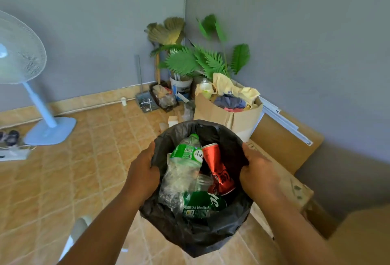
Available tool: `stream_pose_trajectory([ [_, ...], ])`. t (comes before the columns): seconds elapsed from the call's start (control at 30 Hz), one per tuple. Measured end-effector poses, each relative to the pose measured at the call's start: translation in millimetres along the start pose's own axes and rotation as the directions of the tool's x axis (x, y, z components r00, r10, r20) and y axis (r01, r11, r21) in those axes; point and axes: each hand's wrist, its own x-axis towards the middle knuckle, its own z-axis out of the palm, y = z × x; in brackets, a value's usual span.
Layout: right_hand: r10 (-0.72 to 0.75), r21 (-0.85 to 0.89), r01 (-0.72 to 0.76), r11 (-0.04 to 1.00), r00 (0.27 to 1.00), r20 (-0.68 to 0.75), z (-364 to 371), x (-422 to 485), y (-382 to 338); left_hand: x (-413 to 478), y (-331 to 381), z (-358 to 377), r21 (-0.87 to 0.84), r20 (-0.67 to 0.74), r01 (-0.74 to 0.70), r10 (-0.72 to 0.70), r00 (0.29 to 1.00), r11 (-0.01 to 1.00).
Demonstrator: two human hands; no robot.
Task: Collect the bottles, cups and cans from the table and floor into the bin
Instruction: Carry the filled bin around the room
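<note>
— Grey walls (295,32) are meeting in a corner ahead of me, and brown floor tiles (63,180) are lying under everything. What are you asking about?

— Your hands. What are they doing?

— I am holding the black bin bag (196,233) by its rim with both hands. My left hand (143,172) is closing around the left edge, fingers curled over the plastic. My right hand (258,175) is gripping the right edge in the same way. Both are fully closed on the bag, and the mouth is staying wide open between them.

— And the things for collecting, where are they sitting?

— Inside the bag. A crushed clear bottle (183,165) with a green label is lying on the left side, with its green cap pointing away from me. A dented red can (219,172) is leaning just beside it on the right. A green can (202,205) is lying below them, nearer to me. A clear plastic cup (203,181) is showing between the bottle and the red can.

— What is standing around you?

— A white fan (23,64) is standing far on the left. A cardboard box (228,110) full of cloth is sitting behind the bag, near a green plant (200,60) in the corner. Flat cardboard sheets (285,144) are leaning against the right wall.
</note>
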Motion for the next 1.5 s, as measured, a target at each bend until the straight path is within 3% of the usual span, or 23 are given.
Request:
stream_pose_trajectory([
  [0.33,-0.146,0.055,0.141,0.989,0.983,0.115,86,165,-92,133,-30,-65,-0.014,-0.248,0.007,-0.01,0.969,1.0],
  [0.6,-0.347,0.184,0.308,0.933,0.907,0.239,191,272,-180,205,-93,-116,-0.079,-0.43,0.186,-0.202,0.88,0.979],
  [0.8,-0.507,0.28,0.429,0.859,0.793,0.339,264,343,-263,254,-122,-164,-0.099,-0.594,0.37,-0.353,0.723,0.924],
  [1.1,-0.724,0.47,0.551,0.689,0.531,0.44,364,375,-396,266,-175,-237,-0.282,-0.728,0.515,-0.53,0.434,0.809],
  [1.33,-0.787,0.521,0.598,0.609,0.374,0.49,449,351,-519,269,-255,-321,-0.331,-0.777,0.557,-0.554,0.297,0.762],
  [1.5,-0.819,0.54,0.632,0.556,0.304,0.487,490,339,-608,277,-302,-393,-0.38,-0.788,0.572,-0.578,0.212,0.727],
])
